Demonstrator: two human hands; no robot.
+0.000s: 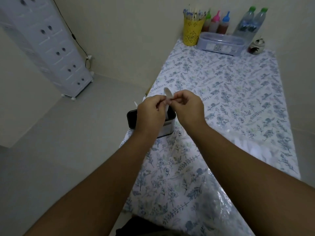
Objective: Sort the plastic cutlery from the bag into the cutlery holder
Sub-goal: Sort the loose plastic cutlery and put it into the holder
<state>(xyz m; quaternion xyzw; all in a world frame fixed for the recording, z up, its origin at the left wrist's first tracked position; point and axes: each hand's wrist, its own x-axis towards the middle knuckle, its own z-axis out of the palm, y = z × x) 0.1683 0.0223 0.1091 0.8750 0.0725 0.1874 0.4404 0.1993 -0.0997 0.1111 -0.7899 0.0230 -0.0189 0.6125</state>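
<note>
Above the cutlery holder (163, 126) at the table (230, 92) edge: white plastic spoon (166, 96), pinched by both hands, left (150, 114) and right (189, 108). Probably light, thin, bendy, a bit slippery; best held mid-handle

The room is dim and evenly lit, with a flat greyish cast and no hard shadows. No lamp or window shows. Soft glare spreads over the clear plastic sheet on the worktop (226, 86), strongest at the near edge by the forearms. The left hand (150, 113) and right hand (189, 108) look slightly soft, their fingertips smeared. Wide-angle distortion tilts the drawer cabinet (51, 46), far left of the worktop, and bends the walls. Fine detail is muddy throughout.
</note>
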